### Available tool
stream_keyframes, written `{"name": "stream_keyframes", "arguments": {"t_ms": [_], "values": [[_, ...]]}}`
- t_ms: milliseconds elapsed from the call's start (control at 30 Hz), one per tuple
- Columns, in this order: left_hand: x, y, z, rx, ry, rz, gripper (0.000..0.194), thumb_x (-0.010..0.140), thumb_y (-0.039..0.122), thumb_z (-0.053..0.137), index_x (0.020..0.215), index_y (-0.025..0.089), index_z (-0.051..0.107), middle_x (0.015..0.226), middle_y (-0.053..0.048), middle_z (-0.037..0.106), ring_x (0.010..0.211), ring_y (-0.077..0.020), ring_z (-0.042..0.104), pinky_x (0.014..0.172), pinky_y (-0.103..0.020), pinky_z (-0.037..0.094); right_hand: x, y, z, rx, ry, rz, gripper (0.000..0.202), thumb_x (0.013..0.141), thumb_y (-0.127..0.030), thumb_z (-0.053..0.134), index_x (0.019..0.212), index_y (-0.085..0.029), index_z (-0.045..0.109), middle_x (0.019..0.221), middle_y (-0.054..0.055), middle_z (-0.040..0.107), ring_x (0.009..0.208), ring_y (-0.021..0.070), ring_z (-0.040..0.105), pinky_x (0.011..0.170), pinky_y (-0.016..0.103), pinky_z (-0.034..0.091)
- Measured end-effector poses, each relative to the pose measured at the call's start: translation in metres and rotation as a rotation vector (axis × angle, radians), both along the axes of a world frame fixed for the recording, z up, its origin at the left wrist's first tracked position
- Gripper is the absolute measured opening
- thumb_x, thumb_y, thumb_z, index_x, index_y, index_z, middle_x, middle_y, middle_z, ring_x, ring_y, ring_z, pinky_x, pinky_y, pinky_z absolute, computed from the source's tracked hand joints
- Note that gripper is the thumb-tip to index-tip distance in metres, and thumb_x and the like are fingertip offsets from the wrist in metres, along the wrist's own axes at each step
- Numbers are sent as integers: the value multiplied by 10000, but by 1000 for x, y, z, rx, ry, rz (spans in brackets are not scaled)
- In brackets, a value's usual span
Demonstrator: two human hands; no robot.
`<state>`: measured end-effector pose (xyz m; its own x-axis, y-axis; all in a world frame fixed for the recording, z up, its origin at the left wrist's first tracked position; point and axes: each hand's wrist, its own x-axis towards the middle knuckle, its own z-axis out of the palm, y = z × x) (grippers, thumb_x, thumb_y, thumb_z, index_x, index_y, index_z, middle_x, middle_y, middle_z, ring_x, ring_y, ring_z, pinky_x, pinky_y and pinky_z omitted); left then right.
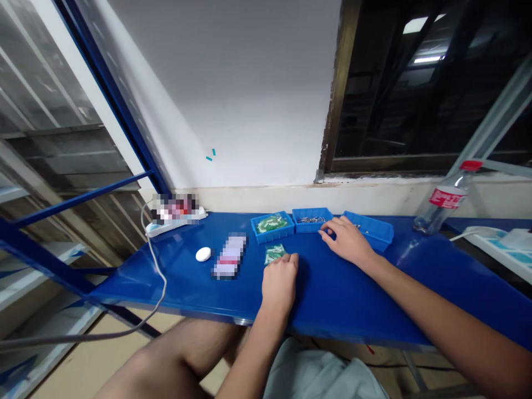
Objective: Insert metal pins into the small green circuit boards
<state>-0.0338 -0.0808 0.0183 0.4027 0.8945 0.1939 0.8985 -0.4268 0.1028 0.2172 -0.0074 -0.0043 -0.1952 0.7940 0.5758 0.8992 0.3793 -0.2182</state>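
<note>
While our L hand (pixel 279 276) sits at the near side of a small clear packet (pixel 274 252), our R hand (pixel 346 238) hovers or rests by the fronts of the middle tray (pixel 306 228) and R tray (pixel 381 238); can't tell which. L fingers are curled in, fist-like, over the packet's near R corner; can't tell if they're gripping it. R fingers are half bent, thumb near index; can't tell if anything's pinched.

Packet lies flat on the blue bench (pixel 328 302), just in front of the L tray (pixel 275 236), w/ green & white bits inside. Its far edge runs approx. L–R; what we see is roughly square, near end hidden, so can't call its long axis or which way it points.

Edges: trays line the back by the wall (pixel 257 111), so little room that way. Bare surface runs from our hands to the bench's front edge, & btwn the packet and the pixelated item (pixel 230 256) on the L. White round thing (pixel 203 254) lies beyond that. Bottle (pixel 446 198) stands at far R, well apart.
</note>
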Motion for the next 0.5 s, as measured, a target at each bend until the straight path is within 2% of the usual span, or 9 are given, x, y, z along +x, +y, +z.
{"name": "stream_keyframes", "arguments": {"t_ms": [133,267,333,433,500], "values": [[-2,5,1,63,-33,-113,383,987,85,549,1346,210,598,1268,-115,727,1056,-279,746,815,-344,605,-8,-4,2,0,37,93,154,990,-333,594,981,-226,704,867,76,692,910,281,604,870,424,504],[-10,22,-5,154,-239,-218,415,997,66,525,1369,228,612,1384,-95,690,1165,-252,726,929,-344,611,-18,-10,7,-14,105,182,150,988,-315,598,1040,-232,711,920,80,709,943,280,619,918,446,520],[-11,34,-7,207,-432,-277,374,1010,79,517,1317,238,661,1327,-68,729,1164,-221,731,981,-333,602,-25,-14,9,-61,166,271,229,971,-295,612,1179,-245,694,1079,91,721,1033,281,627,936,447,535],[-5,49,-5,213,-709,-368,260,1011,148,574,1188,239,740,1207,-47,783,1103,-195,755,997,-321,603,-38,-18,6,-190,308,419,495,912,-298,678,1398,-266,588,1362,104,642,1162,273,623,965,439,557],[2,56,-1,114,-843,-384,211,987,185,629,1135,241,768,1150,-38,800,1047,-197,771,965,-327,625,-45,-17,1,-269,424,450,491,873,-324,720,1349,-249,625,1318,102,674,1144,270,649,994,444,553]]}}
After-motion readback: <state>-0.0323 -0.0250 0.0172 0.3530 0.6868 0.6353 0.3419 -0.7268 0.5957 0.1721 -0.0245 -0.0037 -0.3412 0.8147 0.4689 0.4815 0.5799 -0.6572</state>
